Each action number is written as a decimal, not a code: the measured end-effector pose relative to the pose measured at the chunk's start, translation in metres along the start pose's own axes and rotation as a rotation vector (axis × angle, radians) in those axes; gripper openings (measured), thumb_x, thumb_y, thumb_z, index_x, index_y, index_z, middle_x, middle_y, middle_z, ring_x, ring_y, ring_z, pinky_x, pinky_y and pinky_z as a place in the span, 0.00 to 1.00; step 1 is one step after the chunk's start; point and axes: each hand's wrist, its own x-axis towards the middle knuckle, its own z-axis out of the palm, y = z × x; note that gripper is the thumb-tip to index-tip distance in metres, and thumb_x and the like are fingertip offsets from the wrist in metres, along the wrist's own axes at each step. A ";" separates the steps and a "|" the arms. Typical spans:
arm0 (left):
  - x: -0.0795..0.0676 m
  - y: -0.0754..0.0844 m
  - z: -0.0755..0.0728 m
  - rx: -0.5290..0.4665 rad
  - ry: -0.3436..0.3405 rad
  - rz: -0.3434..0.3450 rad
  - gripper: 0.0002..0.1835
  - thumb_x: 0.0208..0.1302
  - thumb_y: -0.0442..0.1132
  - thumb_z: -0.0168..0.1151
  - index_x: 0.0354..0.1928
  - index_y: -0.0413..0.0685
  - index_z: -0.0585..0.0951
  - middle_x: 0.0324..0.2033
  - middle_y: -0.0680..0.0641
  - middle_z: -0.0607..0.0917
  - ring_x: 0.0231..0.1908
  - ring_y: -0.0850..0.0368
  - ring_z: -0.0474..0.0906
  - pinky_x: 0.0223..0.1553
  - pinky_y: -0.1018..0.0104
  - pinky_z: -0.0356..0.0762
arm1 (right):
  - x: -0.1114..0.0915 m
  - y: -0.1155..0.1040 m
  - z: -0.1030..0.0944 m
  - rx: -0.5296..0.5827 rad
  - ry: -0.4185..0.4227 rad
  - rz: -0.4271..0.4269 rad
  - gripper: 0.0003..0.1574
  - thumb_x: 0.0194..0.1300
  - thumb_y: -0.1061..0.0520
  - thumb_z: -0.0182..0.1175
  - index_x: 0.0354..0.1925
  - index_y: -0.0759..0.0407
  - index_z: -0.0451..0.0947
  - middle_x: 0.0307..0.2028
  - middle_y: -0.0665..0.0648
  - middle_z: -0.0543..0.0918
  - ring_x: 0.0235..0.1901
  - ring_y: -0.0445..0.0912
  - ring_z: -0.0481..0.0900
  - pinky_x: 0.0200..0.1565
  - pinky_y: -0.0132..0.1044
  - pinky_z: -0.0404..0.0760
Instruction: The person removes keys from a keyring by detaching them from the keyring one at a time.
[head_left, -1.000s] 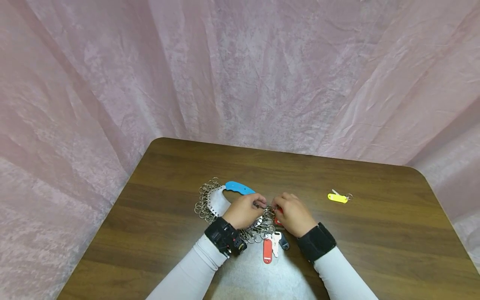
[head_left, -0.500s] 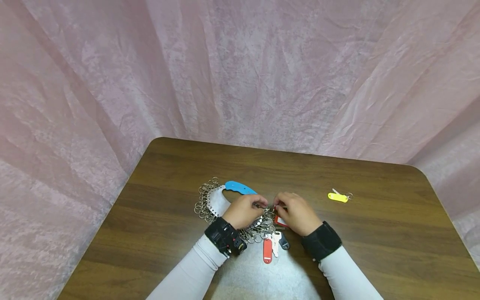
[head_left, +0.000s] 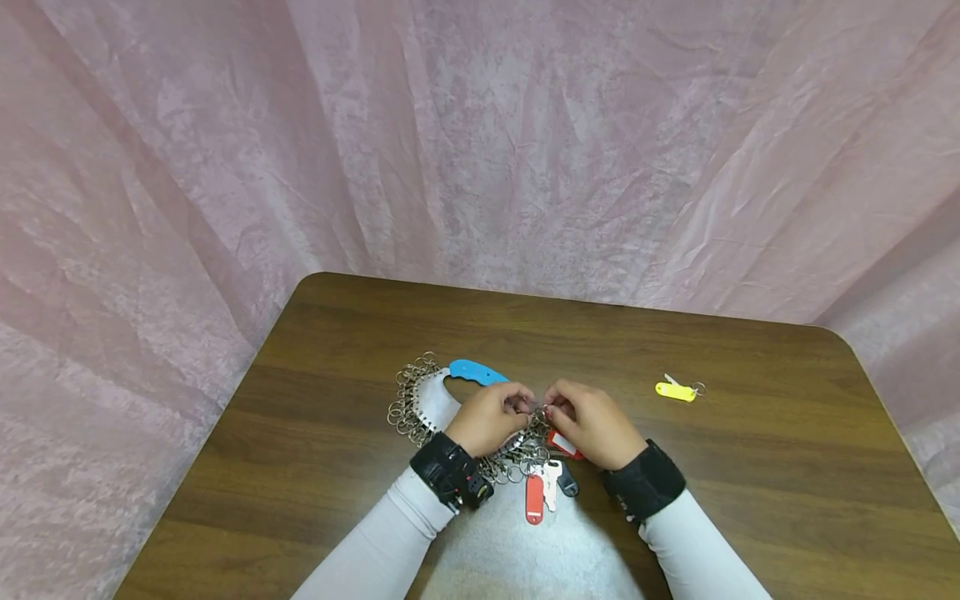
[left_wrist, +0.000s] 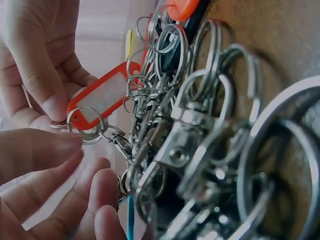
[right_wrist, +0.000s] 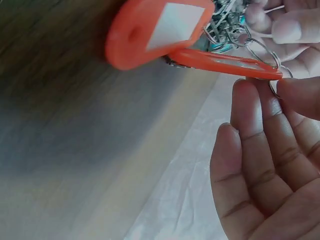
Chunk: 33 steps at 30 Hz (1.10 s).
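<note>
A white crescent-shaped key holder (head_left: 433,403) with a blue grip (head_left: 477,372) lies on the table, its outer edge lined with snap clasps and split rings. My left hand (head_left: 489,418) is over its right part, thumb and forefinger at a key ring (left_wrist: 102,122). My right hand (head_left: 596,425) pinches that ring between thumb and fingertips from the other side. From the ring hangs a red key tag (left_wrist: 102,95) with a pale label. The ring sits against a small clasp (left_wrist: 120,142) of the holder. In the right wrist view the tag (right_wrist: 225,62) appears edge-on.
Below the hands lie another red key tag (head_left: 534,500), a silver key (head_left: 551,486) and a dark tag (head_left: 568,481), close to the holder's rings. A yellow key tag (head_left: 676,392) with its key lies farther right on the wooden table (head_left: 780,467). Pink curtain (head_left: 480,150) hangs behind.
My right hand has shifted slightly right and turned, exposing more of the red tag under it. My left hand stays nearly in place, still at the holder's right part.
</note>
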 end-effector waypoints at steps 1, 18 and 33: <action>0.000 0.000 0.000 -0.011 0.008 0.009 0.11 0.59 0.34 0.63 0.44 0.49 0.81 0.34 0.54 0.81 0.33 0.65 0.75 0.37 0.69 0.74 | 0.000 -0.001 0.000 0.014 -0.001 0.004 0.08 0.56 0.63 0.63 0.34 0.52 0.76 0.28 0.44 0.77 0.25 0.34 0.74 0.28 0.33 0.76; 0.003 -0.003 0.001 0.021 0.064 0.070 0.05 0.59 0.36 0.65 0.35 0.55 0.82 0.30 0.59 0.80 0.32 0.68 0.75 0.36 0.72 0.74 | 0.001 -0.007 -0.001 0.122 -0.016 -0.016 0.06 0.61 0.63 0.62 0.37 0.53 0.77 0.30 0.45 0.79 0.29 0.34 0.77 0.32 0.32 0.79; 0.004 -0.009 0.001 -0.007 0.067 0.006 0.04 0.62 0.37 0.62 0.35 0.57 0.81 0.28 0.61 0.80 0.31 0.68 0.76 0.35 0.70 0.74 | 0.001 -0.007 0.000 0.124 0.002 -0.037 0.07 0.60 0.63 0.62 0.36 0.53 0.77 0.29 0.44 0.79 0.28 0.34 0.76 0.31 0.34 0.79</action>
